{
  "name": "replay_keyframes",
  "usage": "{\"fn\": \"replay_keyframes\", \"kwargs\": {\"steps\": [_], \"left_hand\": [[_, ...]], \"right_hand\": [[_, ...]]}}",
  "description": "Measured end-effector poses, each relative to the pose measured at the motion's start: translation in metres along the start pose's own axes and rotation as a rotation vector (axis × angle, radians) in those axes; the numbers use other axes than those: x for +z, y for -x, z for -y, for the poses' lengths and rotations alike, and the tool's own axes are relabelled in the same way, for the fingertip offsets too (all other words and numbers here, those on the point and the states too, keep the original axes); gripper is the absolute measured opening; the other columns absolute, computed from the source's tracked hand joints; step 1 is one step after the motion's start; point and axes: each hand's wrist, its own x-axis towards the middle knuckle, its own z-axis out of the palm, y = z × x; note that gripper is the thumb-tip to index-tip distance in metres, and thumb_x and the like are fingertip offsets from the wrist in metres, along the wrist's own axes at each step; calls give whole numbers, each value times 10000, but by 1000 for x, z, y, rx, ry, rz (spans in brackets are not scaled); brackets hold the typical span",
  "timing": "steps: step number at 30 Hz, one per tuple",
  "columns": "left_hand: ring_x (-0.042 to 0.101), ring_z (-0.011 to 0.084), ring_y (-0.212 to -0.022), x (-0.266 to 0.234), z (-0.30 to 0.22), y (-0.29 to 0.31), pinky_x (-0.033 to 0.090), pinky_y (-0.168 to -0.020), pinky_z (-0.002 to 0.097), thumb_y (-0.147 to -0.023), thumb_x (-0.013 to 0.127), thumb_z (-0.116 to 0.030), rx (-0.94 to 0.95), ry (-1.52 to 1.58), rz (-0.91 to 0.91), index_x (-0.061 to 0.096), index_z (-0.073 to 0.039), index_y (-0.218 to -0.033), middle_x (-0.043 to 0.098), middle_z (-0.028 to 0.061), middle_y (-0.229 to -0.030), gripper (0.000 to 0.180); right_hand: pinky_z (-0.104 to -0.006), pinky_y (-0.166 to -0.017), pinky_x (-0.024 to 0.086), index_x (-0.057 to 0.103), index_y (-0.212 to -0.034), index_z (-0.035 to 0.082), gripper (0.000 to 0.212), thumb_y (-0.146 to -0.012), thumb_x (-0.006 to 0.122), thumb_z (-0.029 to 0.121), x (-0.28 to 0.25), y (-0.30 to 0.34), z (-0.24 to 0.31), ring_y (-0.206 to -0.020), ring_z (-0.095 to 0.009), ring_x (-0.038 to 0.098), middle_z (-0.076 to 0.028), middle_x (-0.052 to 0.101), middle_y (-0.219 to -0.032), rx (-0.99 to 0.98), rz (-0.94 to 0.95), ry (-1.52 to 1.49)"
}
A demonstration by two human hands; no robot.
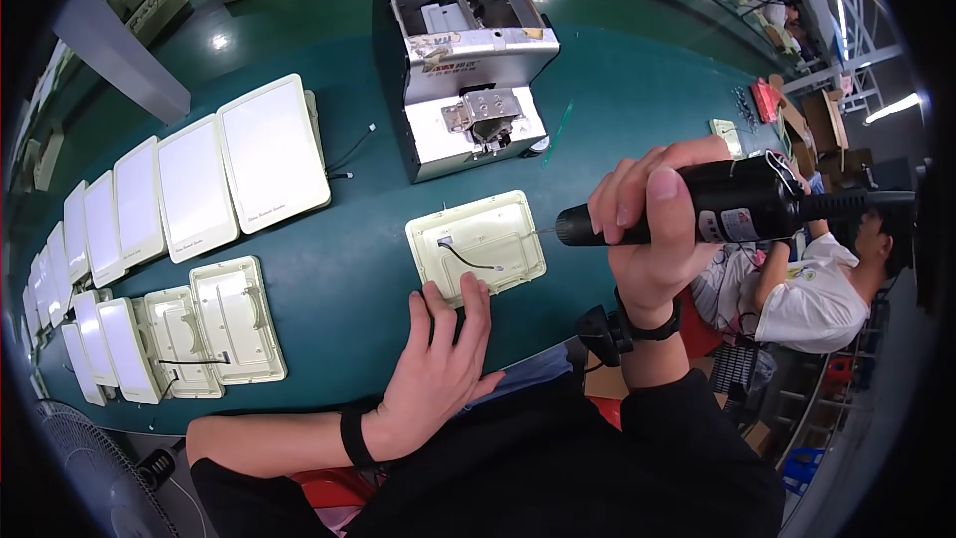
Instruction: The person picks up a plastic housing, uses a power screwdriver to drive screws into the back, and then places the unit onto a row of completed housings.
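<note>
A pale cream plastic housing (pixel 503 222) lies on the green table in front of me, its inner side up, with a short dark cable (pixel 466 258) across it. My left hand (pixel 438 364) rests with outstretched fingers on its near edge, holding nothing. My right hand (pixel 657 224) is wrapped round a black electric screwdriver (pixel 732 201), held nearly level. The tool's thin bit points left, by the housing's right edge; whether it touches a screw is too small to tell.
Behind the housing stands a grey metal machine (pixel 468 70). White-faced panels (pixel 274 154) line the left, with more cream housings (pixel 237 319) nearer me. A fan (pixel 95 463) stands at lower left. A seated person (pixel 812 294) is at right, near a red box (pixel 766 100).
</note>
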Motion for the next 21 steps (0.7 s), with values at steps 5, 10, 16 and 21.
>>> {"fn": "replay_keyframes", "kwargs": {"steps": [5,10,16,21], "left_hand": [[575,437,-1175,2,1,1,461,-1073,534,-939,524,-714,-3,2,0,541,58,-1474,479,261,-1472,939],[578,438,-1173,3,2,1,462,-1076,532,-939,526,-713,2,1,6,535,56,-1479,478,259,-1475,940],[580,439,-1173,2,1,0,465,-1081,528,-939,532,-709,6,15,12,535,55,-1477,475,263,-1479,934],[580,434,-1174,-2,2,-2,471,-1079,512,-937,542,-705,1,12,15,536,66,-1470,480,263,-1477,937]], "right_hand": [[-327,-485,440,484,-1042,58,142,-1004,579,155,-3,1,-1,-486,-139,437,-48,476,-666,-23,30,-93],[-317,-476,442,469,-1038,33,181,-998,616,131,-4,-2,0,-486,-136,460,-62,500,-660,-35,-7,-158],[-325,-483,431,478,-1039,62,128,-1007,572,142,-3,0,-7,-479,-132,421,-43,468,-665,-18,23,-100],[-326,-477,433,474,-1033,61,128,-1003,582,123,0,1,-10,-470,-132,422,-43,464,-649,-12,-24,-103]]}}
